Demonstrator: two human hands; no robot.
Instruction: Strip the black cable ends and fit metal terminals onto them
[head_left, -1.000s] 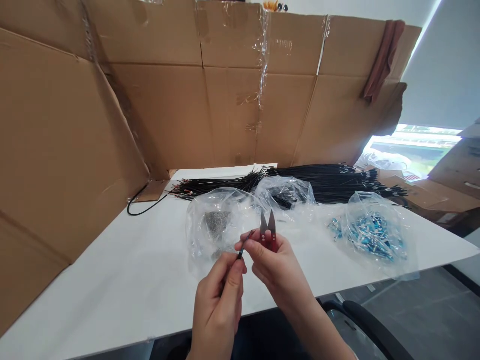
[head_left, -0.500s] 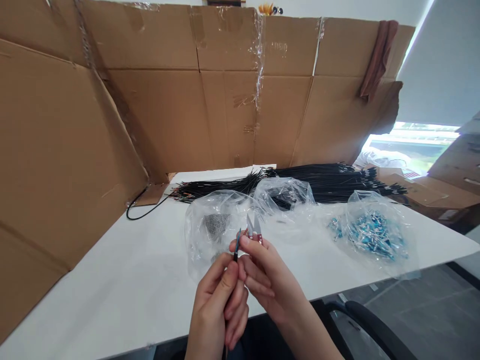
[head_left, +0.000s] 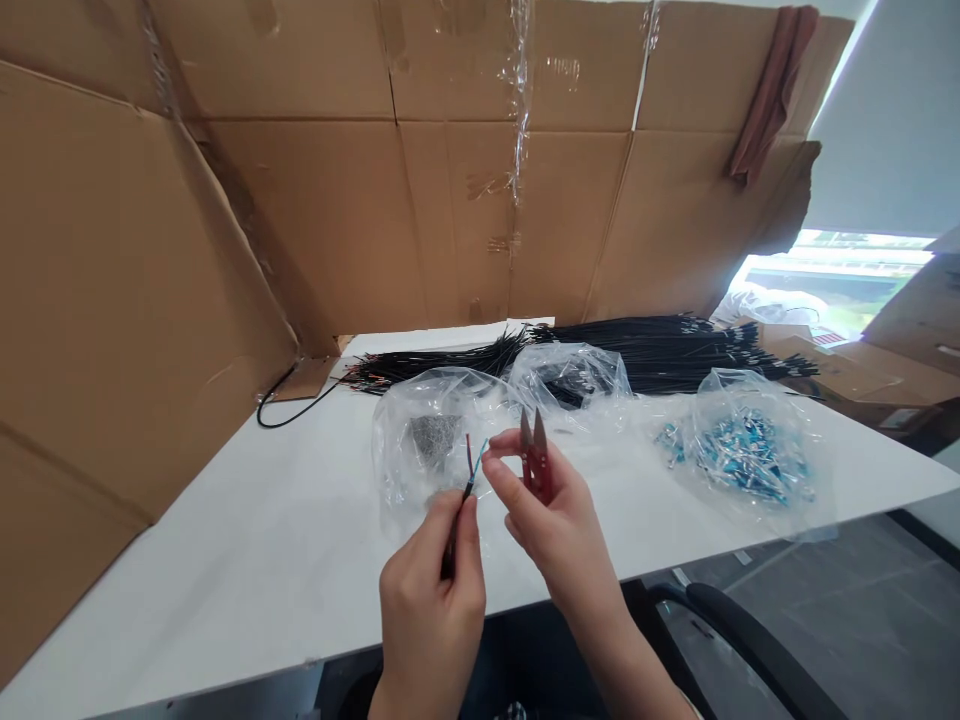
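Work looks early. One black cable (head_left: 459,505) is in hand, its end already split into two thin cores, a reddish one and a blue one, fanned apart above the sheath. Whether the tips are bare is too small to tell. The big bundle of black cables (head_left: 637,352) along the far edge of the counter (head_left: 225,560) looks untouched, so most of the pile seems left.

Left hand (head_left: 433,600): over the near edge of the counter, fingers closed on the cable sheath, thumb and index finger pinching it upright just under the split.

Right hand (head_left: 551,505): just right of the left hand, palm gripping red-handled snips (head_left: 534,455), blades open and pointing up. Its thumb and index tips pinch the blue core, drawing it aside.

Mid-counter: clear bag with small grey parts (head_left: 435,435), a second clear bag (head_left: 570,372) behind it, and a bag of blue connectors (head_left: 739,450) toward the right edge. Cardboard walls (head_left: 337,210) stand behind.
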